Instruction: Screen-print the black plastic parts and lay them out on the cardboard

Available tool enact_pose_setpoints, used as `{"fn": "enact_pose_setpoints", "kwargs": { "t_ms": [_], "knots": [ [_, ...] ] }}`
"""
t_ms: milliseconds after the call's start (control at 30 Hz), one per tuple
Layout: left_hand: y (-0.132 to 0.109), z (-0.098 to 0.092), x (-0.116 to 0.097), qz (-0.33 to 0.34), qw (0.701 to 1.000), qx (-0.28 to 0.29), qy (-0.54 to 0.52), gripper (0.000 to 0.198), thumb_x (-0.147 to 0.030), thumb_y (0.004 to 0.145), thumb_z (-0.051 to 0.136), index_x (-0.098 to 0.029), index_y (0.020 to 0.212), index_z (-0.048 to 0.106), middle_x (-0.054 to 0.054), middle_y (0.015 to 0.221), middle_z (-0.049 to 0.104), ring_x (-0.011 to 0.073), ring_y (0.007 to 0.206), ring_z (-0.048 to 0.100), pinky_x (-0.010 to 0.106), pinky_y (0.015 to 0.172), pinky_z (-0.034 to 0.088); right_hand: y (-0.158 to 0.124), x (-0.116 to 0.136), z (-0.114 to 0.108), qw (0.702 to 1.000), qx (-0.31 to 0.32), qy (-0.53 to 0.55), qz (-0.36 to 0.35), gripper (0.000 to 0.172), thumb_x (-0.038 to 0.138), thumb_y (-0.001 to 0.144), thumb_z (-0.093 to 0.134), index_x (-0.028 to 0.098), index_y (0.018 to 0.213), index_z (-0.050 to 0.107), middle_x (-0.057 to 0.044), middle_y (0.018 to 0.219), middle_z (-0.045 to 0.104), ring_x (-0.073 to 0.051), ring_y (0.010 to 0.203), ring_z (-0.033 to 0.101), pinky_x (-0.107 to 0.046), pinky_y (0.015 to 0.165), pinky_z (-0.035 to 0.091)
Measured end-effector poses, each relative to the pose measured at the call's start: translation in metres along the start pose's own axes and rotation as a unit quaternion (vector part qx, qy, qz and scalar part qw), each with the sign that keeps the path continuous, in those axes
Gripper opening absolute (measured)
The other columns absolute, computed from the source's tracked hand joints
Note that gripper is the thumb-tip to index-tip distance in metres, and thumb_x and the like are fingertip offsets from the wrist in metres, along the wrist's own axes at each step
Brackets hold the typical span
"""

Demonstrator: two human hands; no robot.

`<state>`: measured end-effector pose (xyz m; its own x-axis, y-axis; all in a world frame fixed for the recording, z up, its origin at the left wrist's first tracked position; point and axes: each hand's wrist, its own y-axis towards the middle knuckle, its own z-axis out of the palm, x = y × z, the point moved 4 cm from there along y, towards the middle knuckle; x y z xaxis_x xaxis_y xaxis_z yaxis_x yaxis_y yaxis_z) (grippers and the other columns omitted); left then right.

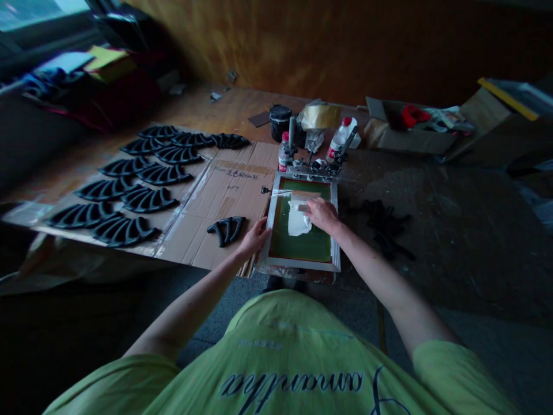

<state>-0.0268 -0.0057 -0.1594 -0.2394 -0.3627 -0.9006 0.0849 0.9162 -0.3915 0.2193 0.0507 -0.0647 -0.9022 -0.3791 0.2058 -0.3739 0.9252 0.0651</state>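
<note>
Right hand (pixel 323 215) is closing its fingers about a pale bar (pixel 303 208), apparently a squeegee; exact finger placement is hiding in the dim light. Under and just nearer than that hand, white paste (pixel 299 223) is lying in a thick patch on the green mesh (pixel 283 245) of a metal frame (pixel 302 266). Left hand (pixel 258 235) is touching the frame's left rail with its fingers bent; can't tell whether it is pinching the rail or merely resting there. Beyond both hands, a clamp assembly (pixel 311 168) is standing at the frame's far end, bottles (pixel 341 141) crowding behind it. Risks, by my reading: uneven pressure from the right hand could be leaving paste streaked or too thick; a weak left-hand hold could be letting the frame shift and smear. Just left of the left hand, a few black curved pieces (pixel 227 230) are lying on cardboard (pixel 194 230), close enough for a stray elbow to be knocking; farther left, fanned black pieces (pixel 149 196) are sitting so tightly that one nudge could be disturbing several.
</note>
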Motion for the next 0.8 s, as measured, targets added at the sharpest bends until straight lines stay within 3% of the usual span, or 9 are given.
{"fn": "enact_pose_setpoints", "kwargs": {
  "t_ms": [167, 267, 333, 433, 500, 600, 667, 800],
  "knots": [
    [0.001, 0.001, 0.004, -0.018, 1.0, 0.016, -0.005, 0.072, -0.048, 0.082, 0.069, -0.022, 0.147, 0.049, 0.002, 0.081, 0.065, 0.0092, 0.055, 0.053, 0.018, 0.048, 0.038, -0.048, 0.009, 0.005, 0.988, 0.062, -0.003, -0.143, 0.02, 0.005, 0.083, 0.057, 0.016, 0.095, 0.07, -0.01, 0.096, 0.07, -0.023, 0.096, 0.06, -0.033, 0.085, 0.043],
    [0.0, 0.001, 0.004, -0.015, 0.999, 0.016, -0.034, 0.072, -0.047, 0.08, 0.07, -0.024, 0.146, 0.05, 0.003, 0.086, 0.067, 0.0104, 0.059, 0.056, 0.018, 0.05, 0.04, -0.049, 0.006, -0.001, 0.979, 0.084, 0.022, -0.183, 0.014, 0.011, 0.081, 0.065, 0.02, 0.09, 0.071, -0.005, 0.091, 0.071, -0.022, 0.092, 0.062, -0.031, 0.081, 0.043],
    [0.0, 0.001, 0.004, -0.013, 0.999, 0.016, -0.045, 0.072, -0.047, 0.08, 0.07, -0.024, 0.145, 0.051, 0.004, 0.088, 0.068, 0.011, 0.061, 0.058, 0.018, 0.051, 0.042, -0.042, 0.004, -0.003, 0.987, 0.051, 0.029, -0.147, 0.007, 0.017, 0.084, 0.067, 0.021, 0.088, 0.072, -0.005, 0.089, 0.072, -0.023, 0.09, 0.062, -0.031, 0.079, 0.043],
    [-0.001, 0.0, 0.002, -0.005, 0.999, 0.014, -0.033, 0.072, -0.048, 0.081, 0.069, -0.022, 0.146, 0.05, 0.003, 0.084, 0.066, 0.0112, 0.059, 0.057, 0.019, 0.049, 0.041, -0.043, 0.007, 0.002, 0.995, -0.015, 0.015, -0.098, 0.019, 0.011, 0.087, 0.058, 0.019, 0.096, 0.073, -0.008, 0.096, 0.073, -0.023, 0.095, 0.062, -0.033, 0.082, 0.045],
    [-0.002, 0.0, 0.0, -0.002, 1.0, 0.012, -0.022, 0.072, -0.048, 0.082, 0.068, -0.021, 0.146, 0.051, 0.002, 0.081, 0.065, 0.011, 0.058, 0.055, 0.019, 0.047, 0.039, -0.053, 0.012, 0.01, 0.993, -0.017, 0.026, -0.112, 0.027, 0.007, 0.086, 0.055, 0.019, 0.102, 0.073, -0.009, 0.102, 0.073, -0.023, 0.099, 0.063, -0.034, 0.085, 0.046],
    [-0.006, 0.0, -0.007, -0.003, 1.0, 0.007, -0.025, 0.072, -0.046, 0.08, 0.07, -0.02, 0.144, 0.053, 0.001, 0.077, 0.063, 0.0099, 0.055, 0.052, 0.018, 0.045, 0.035, -0.06, 0.012, 0.011, 0.991, 0.003, 0.059, -0.119, 0.017, 0.017, 0.089, 0.061, 0.02, 0.1, 0.073, -0.007, 0.1, 0.073, -0.023, 0.097, 0.064, -0.033, 0.085, 0.048],
    [-0.01, -0.001, -0.015, -0.01, 0.999, 0.008, -0.037, 0.074, -0.045, 0.078, 0.073, -0.019, 0.144, 0.052, 0.0, 0.074, 0.062, 0.009, 0.053, 0.05, 0.018, 0.045, 0.034, -0.047, 0.007, 0.002, 0.994, -0.012, 0.078, -0.074, 0.016, 0.027, 0.089, 0.067, 0.022, 0.103, 0.073, -0.005, 0.099, 0.073, -0.023, 0.094, 0.065, -0.033, 0.081, 0.049],
    [-0.024, -0.005, -0.042, -0.017, 0.997, 0.032, -0.066, 0.085, -0.044, 0.077, 0.073, -0.019, 0.152, 0.042, -0.004, 0.066, 0.057, 0.0083, 0.049, 0.047, 0.019, 0.045, 0.035, 0.004, -0.011, -0.028, 0.989, -0.092, 0.11, 0.047, 0.051, 0.029, 0.084, 0.076, 0.025, 0.133, 0.062, -0.006, 0.113, 0.072, -0.025, 0.096, 0.067, -0.035, 0.081, 0.051]
  ]
}}
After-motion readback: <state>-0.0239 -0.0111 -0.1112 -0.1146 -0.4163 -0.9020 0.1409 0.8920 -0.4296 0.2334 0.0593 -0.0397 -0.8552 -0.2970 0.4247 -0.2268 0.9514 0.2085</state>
